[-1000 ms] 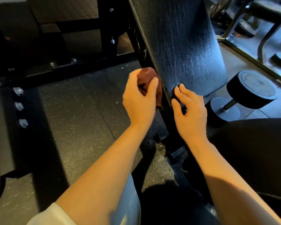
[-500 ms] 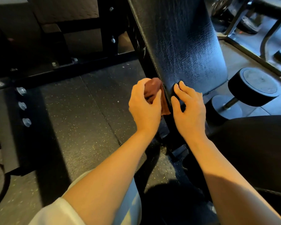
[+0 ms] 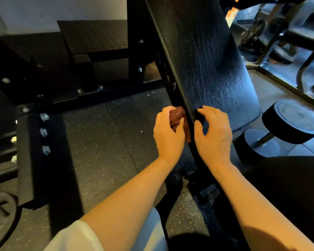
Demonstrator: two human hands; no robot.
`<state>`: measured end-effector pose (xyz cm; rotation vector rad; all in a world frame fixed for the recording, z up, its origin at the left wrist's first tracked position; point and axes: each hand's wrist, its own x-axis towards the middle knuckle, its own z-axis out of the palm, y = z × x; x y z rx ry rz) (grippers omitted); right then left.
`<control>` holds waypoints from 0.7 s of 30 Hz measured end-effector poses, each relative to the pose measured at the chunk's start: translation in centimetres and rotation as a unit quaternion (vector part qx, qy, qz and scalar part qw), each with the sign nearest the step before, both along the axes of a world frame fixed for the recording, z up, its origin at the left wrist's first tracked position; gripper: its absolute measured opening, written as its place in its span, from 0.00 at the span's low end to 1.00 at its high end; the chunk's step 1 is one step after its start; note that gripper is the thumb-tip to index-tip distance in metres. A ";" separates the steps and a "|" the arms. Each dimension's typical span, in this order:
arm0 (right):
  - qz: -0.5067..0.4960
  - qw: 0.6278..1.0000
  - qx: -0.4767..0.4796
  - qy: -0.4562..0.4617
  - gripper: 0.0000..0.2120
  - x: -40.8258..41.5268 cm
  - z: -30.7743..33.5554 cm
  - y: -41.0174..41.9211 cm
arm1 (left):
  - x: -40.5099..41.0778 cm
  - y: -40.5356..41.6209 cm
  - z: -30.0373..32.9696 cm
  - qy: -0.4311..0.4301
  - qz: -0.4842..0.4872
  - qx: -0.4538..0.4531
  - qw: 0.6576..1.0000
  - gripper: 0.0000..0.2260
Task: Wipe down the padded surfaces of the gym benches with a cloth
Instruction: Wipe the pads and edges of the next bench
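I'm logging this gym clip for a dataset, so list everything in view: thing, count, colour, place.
backrest pad: one, black, tilted, centre.
cloth: one, reddish-brown, against the pad's left edge.
seat pad: one, black, lower right.
dumbbell: one, black, floor right of the pad.
frame bolts: three, silver, left.
floor: speckled black rubber.
left hand: grips the cloth.
right hand: fingertips touch the pad's lower edge.
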<state>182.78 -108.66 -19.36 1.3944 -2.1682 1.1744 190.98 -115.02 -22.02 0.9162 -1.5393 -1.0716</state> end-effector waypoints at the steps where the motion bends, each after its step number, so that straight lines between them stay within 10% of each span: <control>1: 0.001 1.000 0.001 0.002 0.14 0.0 0.1 -0.3 | 0.4 -0.3 -0.7 -0.015 -0.004 0.017 1.000 0.07; 21: 0.090 0.996 0.006 -0.004 0.21 -2.4 4.2 -11.3 | 0.0 -6.5 3.6 0.109 0.002 -0.102 0.989 0.14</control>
